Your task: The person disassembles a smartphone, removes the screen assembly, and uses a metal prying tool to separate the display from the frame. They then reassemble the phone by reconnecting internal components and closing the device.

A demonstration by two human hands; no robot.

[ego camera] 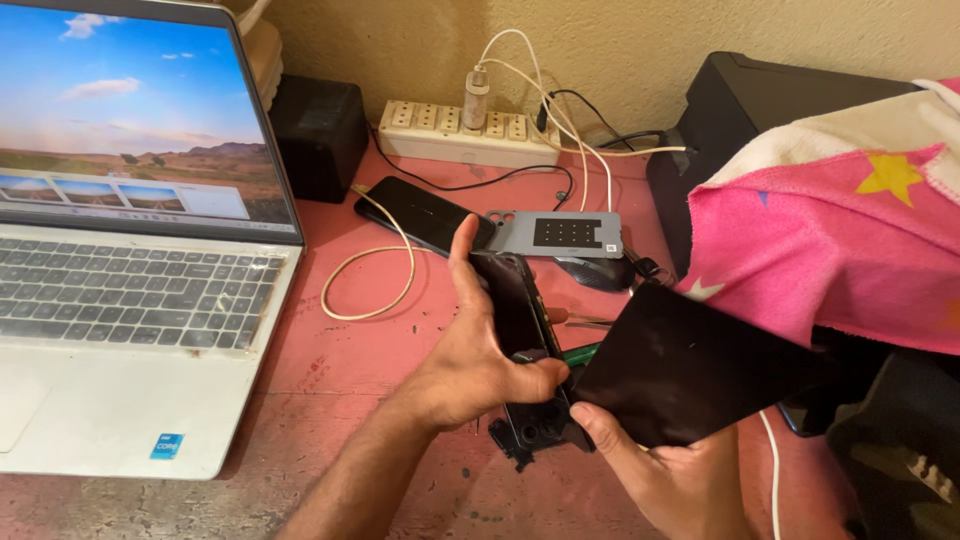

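Right hand pinches a black cloth against the dark phone frame, held upright over the red counter; left hand clamps that frame, fingers wrapped round. Best wipe gently, grip steady, clear of the laptop.

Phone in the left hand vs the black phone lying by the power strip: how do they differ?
The held phone is upright on edge in the left hand, and no cable to it shows. The black phone on the table lies flat, with a white cable running to its end. Both are dark slabs.
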